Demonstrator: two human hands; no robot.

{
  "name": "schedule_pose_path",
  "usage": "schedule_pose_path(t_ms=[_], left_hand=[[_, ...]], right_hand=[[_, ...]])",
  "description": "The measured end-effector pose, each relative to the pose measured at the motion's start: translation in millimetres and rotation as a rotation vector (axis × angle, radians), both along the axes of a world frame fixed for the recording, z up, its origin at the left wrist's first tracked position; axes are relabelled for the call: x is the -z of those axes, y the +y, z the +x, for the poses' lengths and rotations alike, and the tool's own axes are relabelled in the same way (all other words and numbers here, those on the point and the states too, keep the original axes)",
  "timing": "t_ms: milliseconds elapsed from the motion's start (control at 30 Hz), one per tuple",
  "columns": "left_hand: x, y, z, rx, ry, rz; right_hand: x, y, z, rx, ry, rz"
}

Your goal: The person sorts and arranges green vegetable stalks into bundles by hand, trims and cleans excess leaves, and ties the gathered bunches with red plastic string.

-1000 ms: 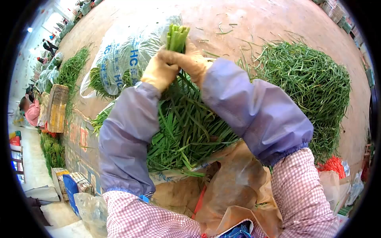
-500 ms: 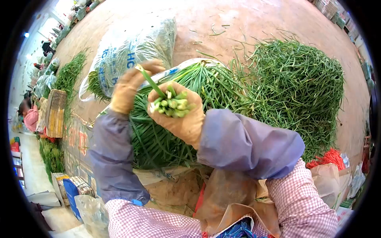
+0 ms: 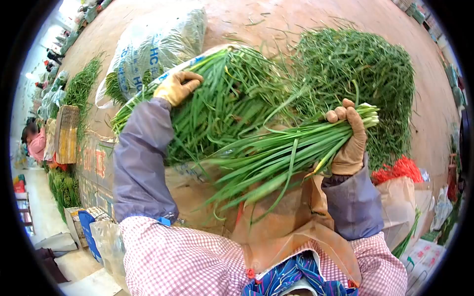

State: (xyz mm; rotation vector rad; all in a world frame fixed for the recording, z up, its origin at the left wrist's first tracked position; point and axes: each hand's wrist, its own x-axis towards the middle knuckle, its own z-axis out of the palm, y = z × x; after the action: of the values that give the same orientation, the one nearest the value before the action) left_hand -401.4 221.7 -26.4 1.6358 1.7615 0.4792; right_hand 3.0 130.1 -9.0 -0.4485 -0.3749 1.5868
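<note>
My right hand (image 3: pixel 351 145), in a tan glove, is closed around a bunch of long green chive-like leaves (image 3: pixel 276 155). The pale stalk ends stick out at the upper right, and the leaf tips fan down to the left over my lap. My left hand (image 3: pixel 178 88), gloved too, is at the upper left of a loose heap of the same leaves (image 3: pixel 232 98). Its thumb and fingertips are curled close together against the heap; whatever lies between them is too small to make out.
A clear plastic bag of greens (image 3: pixel 170 47) lies behind my left hand. A large heap of thin green leaves (image 3: pixel 355 79) fills the right side, with red ties (image 3: pixel 402 170) below it. A yellowish crate (image 3: pixel 66 133) and a person in pink (image 3: pixel 37 145) are far left.
My right hand has swung from the middle to the right with the bunch, turning its stalk ends away from me. My left hand has left the stalk ends and come down on the leaf heap.
</note>
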Motion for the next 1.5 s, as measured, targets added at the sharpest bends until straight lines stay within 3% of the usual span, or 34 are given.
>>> schedule_pose_path(t_ms=[33,100,167,233,300,367,467,500,567,600,633,833,900,1033,1133,1167,1300,1433,1500], left_hand=[[-17.2,-2.8,9.8,0.024,0.059,-0.016],[-54.0,-16.4,45.2,-0.051,0.248,0.182],[-101.9,-30.9,83.0,0.063,0.08,0.217],[-120.6,-46.1,129.5,0.384,-0.431,0.257],[-139.0,-73.8,187.7,0.59,-0.413,0.197],[-117.1,-104.9,231.5,0.66,-0.578,-0.072],[-72.1,-146.6,275.9,0.608,-0.835,-0.357],[-73.5,-153.3,284.2,0.628,-0.773,-0.417],[-42.8,-172.9,304.2,0.595,-1.049,-0.582],[-49.0,-191.9,307.2,0.429,-0.989,-0.619],[-49.4,-200.9,316.9,0.47,-1.074,-0.752],[-42.4,-244.4,333.2,0.321,-1.229,-0.885],[-36.3,-256.2,342.9,0.295,-1.189,-0.813],[-35.8,-275.4,353.3,0.107,-1.328,-0.882],[-43.5,-265.5,333.3,0.055,-1.086,-0.905],[-51.4,-264.7,330.4,-0.037,-0.98,-0.869],[-50.7,-266.5,294.0,-0.114,-0.96,-0.802],[-56.2,-271.8,278.6,-0.103,-0.828,-0.773],[-54.6,-275.5,272.7,-0.122,-0.949,-0.805]], right_hand=[[6.5,-7.0,10.2,0.003,0.02,-0.057],[4.7,-22.7,23.7,-0.079,0.057,-0.003],[0.2,-30.1,31.1,-0.105,0.122,-0.047],[-1.0,-32.7,38.6,-0.222,0.283,-0.01],[-9.3,-42.5,40.4,-0.231,0.292,0.015],[-10.8,-49.1,52.2,-0.194,0.249,-0.026],[2.8,-59.0,81.1,-0.204,0.264,-0.154],[9.6,-63.1,90.3,-0.17,0.225,-0.158],[9.4,-74.2,104.0,-0.178,0.228,-0.185],[8.1,-78.4,110.7,-0.158,0.189,-0.223],[9.8,-78.6,114.7,-0.125,0.144,-0.229],[5.1,-86.4,117.6,0.164,0.055,-0.313],[4.6,-89.6,113.4,0.136,0.117,-0.405],[11.8,-94.6,108.1,-0.013,0.155,-0.346],[17.0,-95.7,119.5,-0.226,0.142,-0.31],[39.2,-86.7,130.5,-0.211,-0.146,-0.173],[63.4,-92.8,160.9,-0.109,-0.451,-0.372],[18.0,-122.7,116.1,-0.186,-0.673,-0.294],[10.2,-132.8,93.8,-0.28,-0.428,-0.223]])
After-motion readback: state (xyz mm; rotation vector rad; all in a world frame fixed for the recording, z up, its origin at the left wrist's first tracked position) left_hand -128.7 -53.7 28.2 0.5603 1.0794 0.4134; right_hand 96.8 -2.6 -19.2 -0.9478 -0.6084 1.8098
